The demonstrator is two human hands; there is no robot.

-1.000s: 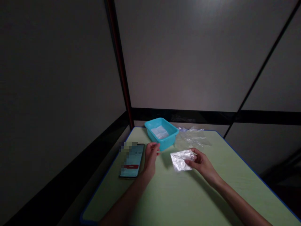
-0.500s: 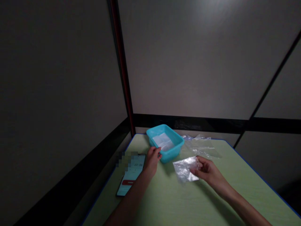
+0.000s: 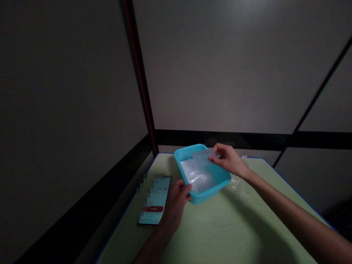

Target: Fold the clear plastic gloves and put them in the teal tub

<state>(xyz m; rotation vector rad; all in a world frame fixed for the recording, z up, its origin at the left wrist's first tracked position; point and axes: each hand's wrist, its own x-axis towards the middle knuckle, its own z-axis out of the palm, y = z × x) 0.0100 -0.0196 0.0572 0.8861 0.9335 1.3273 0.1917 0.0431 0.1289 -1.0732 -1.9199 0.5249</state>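
Observation:
A turquoise plastic basin [image 3: 210,195] stands near the far side of the table, tipped slightly towards me. My left hand [image 3: 178,200] grips its near left rim, thumb over the edge and fingers against the outside. Inside lie clear plastic bags [image 3: 196,176], flat and shiny. Over the basin's far right part, my right hand [image 3: 227,158] pinches a small clear plastic bag [image 3: 202,157] between thumb and fingers. That bag hangs leftward above the bags in the basin; whether it touches them I cannot tell.
A phone [image 3: 155,200] with a lit screen lies on the left of the green table [image 3: 214,234]. Crumpled clear plastic [image 3: 239,185] lies right of the basin, partly behind my right forearm. Walls stand behind and to the left.
My right hand has carried the small plastic bag from above the table up and over the basin. The basin has shifted towards me and to the right, with my left hand on its rim.

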